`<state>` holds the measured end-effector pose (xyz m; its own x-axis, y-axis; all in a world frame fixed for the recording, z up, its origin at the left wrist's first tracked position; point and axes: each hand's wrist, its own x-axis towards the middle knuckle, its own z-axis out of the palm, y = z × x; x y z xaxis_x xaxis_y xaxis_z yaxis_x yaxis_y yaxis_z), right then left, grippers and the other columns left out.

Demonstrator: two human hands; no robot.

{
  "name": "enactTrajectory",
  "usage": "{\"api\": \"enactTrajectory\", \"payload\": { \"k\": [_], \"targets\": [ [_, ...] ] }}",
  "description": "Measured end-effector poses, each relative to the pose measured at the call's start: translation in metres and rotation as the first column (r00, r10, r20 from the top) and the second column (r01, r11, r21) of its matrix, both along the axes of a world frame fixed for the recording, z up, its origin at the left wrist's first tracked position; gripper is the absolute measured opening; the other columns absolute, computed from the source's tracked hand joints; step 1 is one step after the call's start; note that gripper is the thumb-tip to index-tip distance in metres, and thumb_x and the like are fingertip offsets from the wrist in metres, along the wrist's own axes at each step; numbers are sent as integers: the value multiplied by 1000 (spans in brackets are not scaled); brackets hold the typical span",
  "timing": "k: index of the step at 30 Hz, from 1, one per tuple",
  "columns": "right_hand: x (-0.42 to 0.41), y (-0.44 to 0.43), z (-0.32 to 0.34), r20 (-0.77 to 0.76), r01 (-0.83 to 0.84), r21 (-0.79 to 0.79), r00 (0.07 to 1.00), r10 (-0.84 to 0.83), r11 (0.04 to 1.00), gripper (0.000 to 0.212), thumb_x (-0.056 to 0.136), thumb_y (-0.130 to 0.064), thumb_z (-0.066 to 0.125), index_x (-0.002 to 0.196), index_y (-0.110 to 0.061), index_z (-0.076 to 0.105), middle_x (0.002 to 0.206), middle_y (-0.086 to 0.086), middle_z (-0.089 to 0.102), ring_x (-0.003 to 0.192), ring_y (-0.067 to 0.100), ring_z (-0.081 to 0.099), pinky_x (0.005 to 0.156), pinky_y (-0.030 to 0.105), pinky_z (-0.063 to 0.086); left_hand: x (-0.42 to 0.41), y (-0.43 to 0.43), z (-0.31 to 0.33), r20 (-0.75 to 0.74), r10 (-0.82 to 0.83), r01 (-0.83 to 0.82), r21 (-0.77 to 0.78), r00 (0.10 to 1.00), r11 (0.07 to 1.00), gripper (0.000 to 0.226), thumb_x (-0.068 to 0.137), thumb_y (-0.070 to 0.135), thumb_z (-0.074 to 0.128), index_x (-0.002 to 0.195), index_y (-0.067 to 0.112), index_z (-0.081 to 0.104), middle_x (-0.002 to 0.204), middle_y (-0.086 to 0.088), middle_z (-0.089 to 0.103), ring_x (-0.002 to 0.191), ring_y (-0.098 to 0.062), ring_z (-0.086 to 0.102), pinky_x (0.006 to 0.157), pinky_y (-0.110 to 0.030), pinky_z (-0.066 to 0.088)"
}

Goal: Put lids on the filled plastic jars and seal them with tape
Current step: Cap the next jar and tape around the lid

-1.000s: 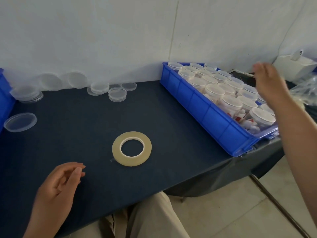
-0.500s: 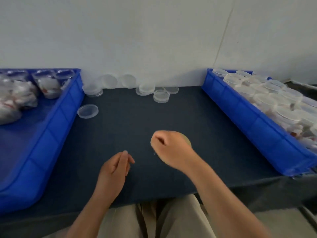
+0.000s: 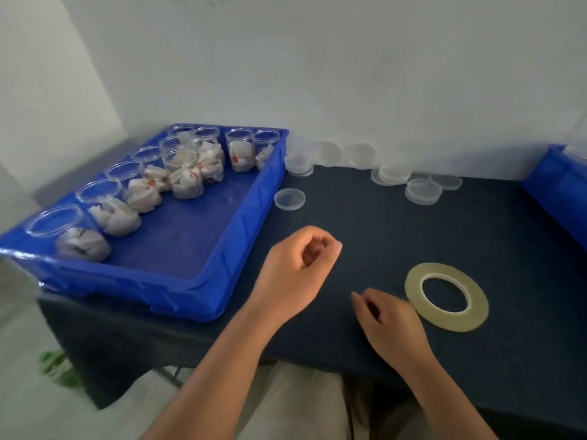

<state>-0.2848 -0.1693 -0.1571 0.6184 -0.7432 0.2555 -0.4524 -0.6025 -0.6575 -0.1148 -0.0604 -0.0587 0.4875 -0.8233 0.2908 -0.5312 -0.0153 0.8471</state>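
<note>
A: While looking down through the head view, start with the left hand point(image 3: 295, 271): fingers curled in, nothing held, hovering over the dark table point(image 3: 365, 223) just beside the left blue tray point(image 3: 251, 223).
B: And the right hand point(image 3: 389, 322)?
A: Down at the table, fingers loosely bent, empty too, just beside the tape roll point(image 3: 446, 296), lying flat.
B: Jars?
A: Filled jars point(image 3: 240, 154) inside that tray, along its far and left walls, upright, mouths open, no lids on. A single lid point(image 3: 289, 199) on the table beside the tray's far corner, a lid stack point(image 3: 422, 191) farther right, more lids point(image 3: 328, 153) leaning at the wall point(image 3: 349, 90). A second blue tray point(image 3: 559, 192) at the right edge, mostly out of frame.
B: Next step, then: fetching a jar?
A: Most likely. Reach over the tray wall with the left, grip one jar round the body rather than the thin rim, lift straight up clear of its neighbours, set it upright between the hands. Take the single lid before prying at a stack. Tuck any packets point(image 3: 187, 182) below the mouth, then press the lid level all round. Find the tape end before lifting the roll, steady the jar with the other hand, and lay tape across the seam without wrinkles
</note>
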Motion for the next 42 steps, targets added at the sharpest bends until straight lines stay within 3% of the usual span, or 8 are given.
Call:
{"api": "enactTrajectory", "payload": {
  "k": [6,10,13,20,26,31,34,42],
  "targets": [
    [0,2,-1,-29,-16,-56,999,14,998,42,99,-47,54,62,-30,46,71,-16,59,62,9,57,57,20,42,121,0,76,272,153,-223,251,950,942,23,92,58,57,88,40,69,85,20,71,85,-3,69,69,-29,48],
    [1,1,-3,-27,-10,-77,1000,8,997,43,99,-44,59,61,-28,47,57,-6,53,58,15,55,52,24,41,222,-19,79,550,124,-455,521,826,722,28,101,44,59,112,23,74,116,-4,72,109,-28,66,86,-36,49],
    [2,1,-4,-20,-20,-85,1000,18,996,44,99,-42,60,60,-29,44,60,-7,55,57,16,54,53,23,41,277,-23,52,642,110,-596,616,759,515,64,97,52,63,151,21,49,156,-19,46,142,-44,42,116,-53,37],
    [5,-3,-10,18,-31,-141,999,34,990,44,95,-40,63,57,-32,42,54,-6,46,47,9,47,51,18,36,347,-45,7,602,202,-599,586,773,546,106,90,59,72,167,37,3,176,-6,-9,159,-48,1,125,-65,17],
    [10,-9,-11,32,-15,-180,999,21,984,38,88,-40,63,55,-33,45,53,-7,49,47,9,50,59,18,45,376,-67,-6,634,301,-663,465,712,587,92,86,58,72,161,31,27,170,-13,19,142,-51,41,109,-58,45],
    [13,-9,-7,16,-4,-163,1000,7,987,38,87,-45,61,55,-38,42,54,-10,51,44,5,48,49,14,39,393,-84,5,691,189,-642,487,698,592,99,90,72,63,163,51,-1,165,-18,37,141,-49,46,103,-58,45],
    [11,-8,-7,-10,0,-141,1000,-2,990,37,86,-43,64,55,-37,44,52,-12,49,47,2,50,55,15,38,403,-99,15,684,61,-586,571,727,574,86,99,57,61,167,43,9,160,-17,46,137,-45,51,107,-52,45],
    [12,-10,-5,14,22,-107,1000,-21,994,43,88,-22,76,55,-24,51,50,-5,47,43,7,43,49,23,40,400,-112,18,675,146,-598,506,724,621,24,106,34,59,129,37,52,110,-3,59,54,-23,71,53,-32,44]
  ]
}}
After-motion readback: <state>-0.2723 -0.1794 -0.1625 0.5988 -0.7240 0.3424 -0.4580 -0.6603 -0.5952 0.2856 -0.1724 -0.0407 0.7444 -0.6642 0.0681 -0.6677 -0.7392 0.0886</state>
